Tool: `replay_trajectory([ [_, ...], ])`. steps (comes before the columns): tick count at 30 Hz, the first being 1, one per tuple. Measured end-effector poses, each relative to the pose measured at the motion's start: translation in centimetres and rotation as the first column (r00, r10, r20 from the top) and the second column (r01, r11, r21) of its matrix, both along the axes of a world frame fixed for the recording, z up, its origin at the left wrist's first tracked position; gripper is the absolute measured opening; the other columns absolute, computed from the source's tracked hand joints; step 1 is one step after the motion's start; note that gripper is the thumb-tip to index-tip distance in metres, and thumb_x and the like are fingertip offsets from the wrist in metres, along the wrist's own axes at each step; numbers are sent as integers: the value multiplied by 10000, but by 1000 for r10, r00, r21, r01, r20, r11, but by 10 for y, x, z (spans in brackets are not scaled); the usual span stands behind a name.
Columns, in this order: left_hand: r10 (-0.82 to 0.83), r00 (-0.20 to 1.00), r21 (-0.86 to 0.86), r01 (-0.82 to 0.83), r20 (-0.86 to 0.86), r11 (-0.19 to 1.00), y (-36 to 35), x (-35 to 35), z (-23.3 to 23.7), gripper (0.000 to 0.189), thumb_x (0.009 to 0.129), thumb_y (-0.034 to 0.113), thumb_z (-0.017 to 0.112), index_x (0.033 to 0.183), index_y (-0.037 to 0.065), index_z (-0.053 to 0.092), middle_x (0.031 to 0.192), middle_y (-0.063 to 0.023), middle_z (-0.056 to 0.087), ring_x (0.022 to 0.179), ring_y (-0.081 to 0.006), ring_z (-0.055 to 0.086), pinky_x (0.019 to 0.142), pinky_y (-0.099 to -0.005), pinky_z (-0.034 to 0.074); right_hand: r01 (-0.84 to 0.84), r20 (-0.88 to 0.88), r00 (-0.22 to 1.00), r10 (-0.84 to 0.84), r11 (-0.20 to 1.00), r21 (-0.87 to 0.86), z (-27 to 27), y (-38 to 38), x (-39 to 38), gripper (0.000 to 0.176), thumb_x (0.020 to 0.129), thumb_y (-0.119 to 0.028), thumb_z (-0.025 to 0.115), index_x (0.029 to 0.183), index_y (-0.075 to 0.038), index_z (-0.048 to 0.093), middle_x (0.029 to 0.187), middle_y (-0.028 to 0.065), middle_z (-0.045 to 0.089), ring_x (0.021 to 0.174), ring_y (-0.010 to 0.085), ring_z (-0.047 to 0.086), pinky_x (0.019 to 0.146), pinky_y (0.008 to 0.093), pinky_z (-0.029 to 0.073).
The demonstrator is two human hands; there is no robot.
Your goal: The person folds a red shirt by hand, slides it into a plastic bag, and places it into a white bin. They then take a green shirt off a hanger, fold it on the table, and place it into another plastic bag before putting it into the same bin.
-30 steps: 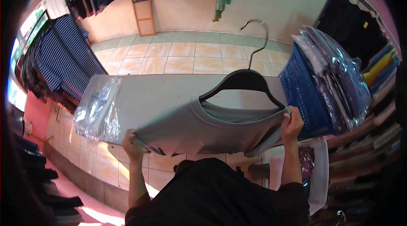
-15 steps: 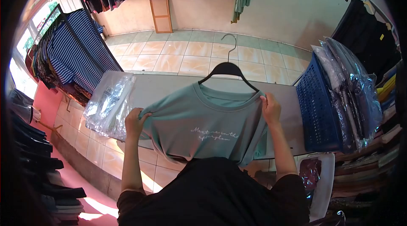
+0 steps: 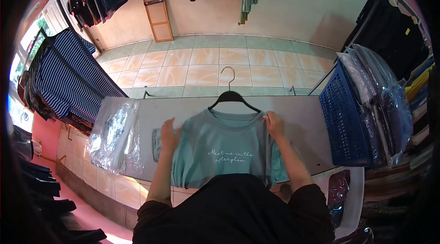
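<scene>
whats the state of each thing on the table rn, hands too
shirt: on the hanger, flat on the table, print side up
hanger: inside the shirt's neck, hook pointing away
left hand: open, flat on one shoulder
right hand: on the other shoulder, grip unclear
bags: heaped at the table's left end
basket: tilted by the table's right end, holding bagged clothes

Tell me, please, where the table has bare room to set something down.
Bare table lies between the shirt and the blue basket, and along the far edge either side of the hanger. The left end is crowded with plastic bags.
</scene>
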State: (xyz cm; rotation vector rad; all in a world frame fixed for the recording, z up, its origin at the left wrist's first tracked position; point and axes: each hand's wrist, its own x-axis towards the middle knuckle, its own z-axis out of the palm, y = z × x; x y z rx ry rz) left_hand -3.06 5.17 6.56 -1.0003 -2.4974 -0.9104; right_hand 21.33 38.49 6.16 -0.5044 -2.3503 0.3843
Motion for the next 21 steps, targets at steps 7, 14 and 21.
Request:
replay_trajectory([
  [7, -280, 935, -155, 316, 218, 936, 58, 0, -41, 236, 775, 176, 565, 976, 55, 541, 951, -131, 521, 933, -328, 492, 798, -422, 390, -95, 56, 993, 103, 988, -125, -27, -2, -1, 191, 817, -214, 538, 891, -42, 500, 781, 115, 560, 692, 321, 556, 563, 386, 444],
  [14, -402, 860, 59, 404, 315, 913, 83, 1, -34, 105, 826, 101, 482, 869, 14, 524, 849, -135, 500, 808, -320, 515, 677, -380, 417, -130, 15, 990, 138, 962, -239, -37, 9, 5, 157, 814, -159, 535, 922, -45, 536, 777, 108, 568, 687, 304, 563, 580, 362, 451],
  [21, -351, 880, 228, 288, 319, 930, 121, 29, -19, 116, 860, 106, 440, 884, 17, 510, 800, -163, 517, 764, -349, 525, 645, -386, 423, -199, 125, 958, 257, 914, -354, -39, -16, 0, 176, 826, -140, 519, 964, -36, 554, 783, 113, 570, 709, 281, 571, 614, 335, 456],
])
